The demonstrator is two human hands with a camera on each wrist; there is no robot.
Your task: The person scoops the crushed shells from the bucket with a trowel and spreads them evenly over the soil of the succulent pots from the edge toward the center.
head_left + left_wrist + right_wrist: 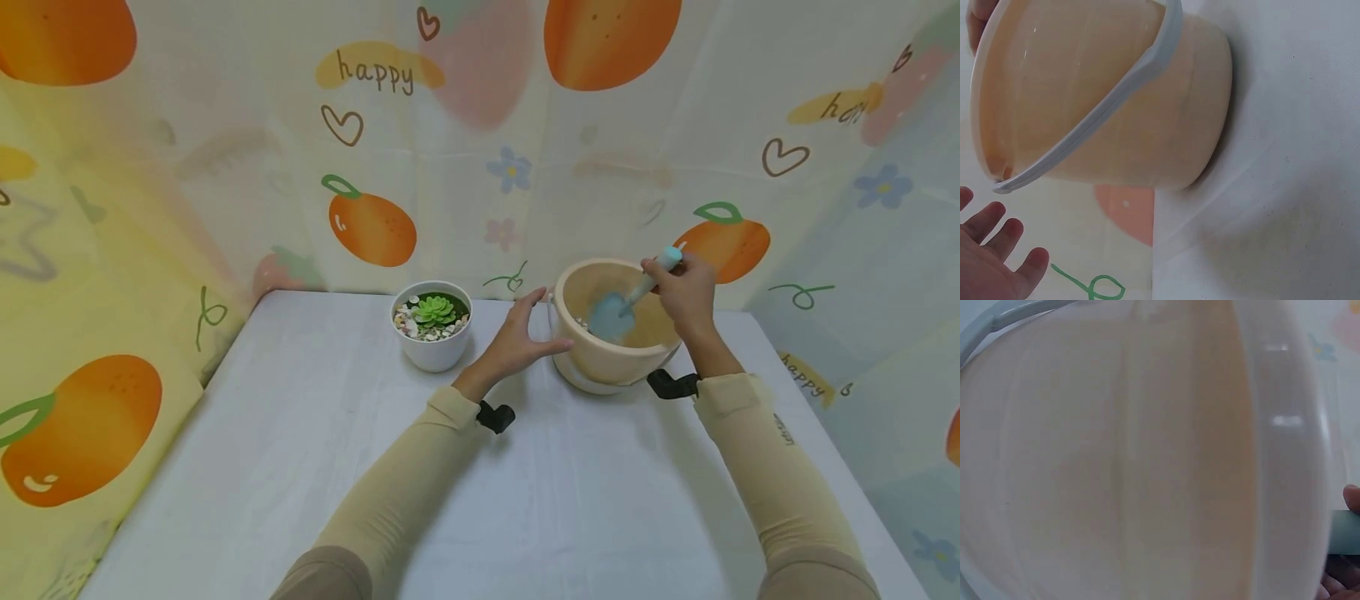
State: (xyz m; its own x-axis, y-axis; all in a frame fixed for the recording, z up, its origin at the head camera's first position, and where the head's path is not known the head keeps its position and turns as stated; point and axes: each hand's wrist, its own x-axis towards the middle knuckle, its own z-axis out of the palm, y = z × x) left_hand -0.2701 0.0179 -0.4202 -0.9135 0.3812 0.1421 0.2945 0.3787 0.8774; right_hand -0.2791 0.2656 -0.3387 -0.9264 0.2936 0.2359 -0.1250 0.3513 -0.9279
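A cream bucket (pixel 611 360) stands upright at the back right of the white table. My right hand (pixel 686 292) grips the pale handle of a small toy shovel (pixel 641 287) over the bucket's right side. The shovel's blue blade (pixel 611 318) is down inside the bucket, by a few small pebbles (pixel 582 323). At the bucket's left rim is my left hand (pixel 517 337), thumb and fingers spread apart. In the left wrist view, its fingers (pixel 1004 240) are straight and clear of the wall; whether the thumb touches the bucket I cannot tell. The right wrist view is mostly filled by the bucket's wall (pixel 1116 456).
Left of the bucket stands a white pot (pixel 435 354) with a green succulent (pixel 435 312) among pebbles. The bucket's grey carrying handle (pixel 1097 119) hangs down its outside. A printed cloth (pixel 465 192) rises behind the table (pixel 525 492) and at both sides.
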